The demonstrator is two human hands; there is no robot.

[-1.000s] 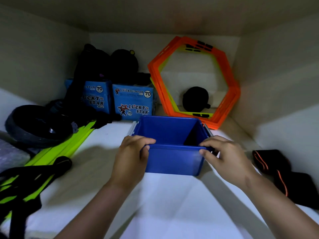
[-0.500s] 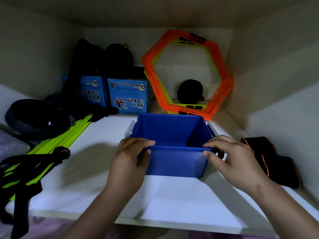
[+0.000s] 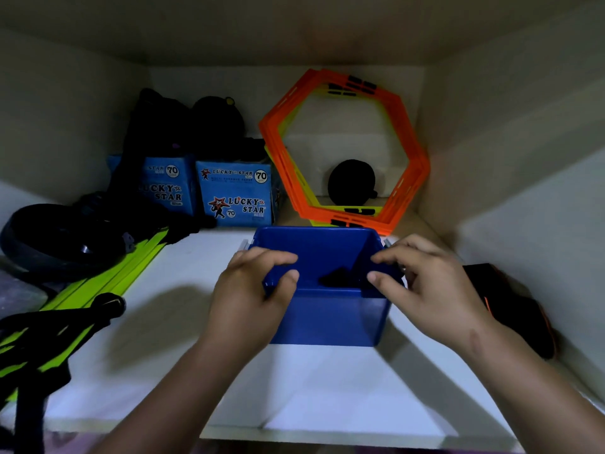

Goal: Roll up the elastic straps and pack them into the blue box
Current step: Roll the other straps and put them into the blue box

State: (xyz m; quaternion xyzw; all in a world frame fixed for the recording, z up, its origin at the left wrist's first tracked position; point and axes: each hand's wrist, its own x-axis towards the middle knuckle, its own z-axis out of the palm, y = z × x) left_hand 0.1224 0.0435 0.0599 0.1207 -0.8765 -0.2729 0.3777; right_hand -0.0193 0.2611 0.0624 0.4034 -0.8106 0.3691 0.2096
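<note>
The blue box (image 3: 330, 317) stands open on the white shelf (image 3: 320, 388), in the middle. My left hand (image 3: 253, 296) grips its near left rim, thumb inside and fingers over the edge. My right hand (image 3: 425, 290) holds the near right rim the same way. Something dark lies at the bottom of the box (image 3: 337, 276); what it is cannot be made out. A black elastic strap with orange edging (image 3: 517, 306) lies rolled against the right wall, just right of my right wrist.
Two blue Lucky Star cartons (image 3: 235, 194) stand at the back left under black bags. Orange and yellow hexagon rings (image 3: 347, 152) lean on the back wall around a black ball. Black and neon-green straps (image 3: 49, 342) and a dark hoop (image 3: 59, 237) lie at the left.
Both hands have drawn the blue box toward the shelf's front edge. The view has pulled back, so the shelf's front edge shows.
</note>
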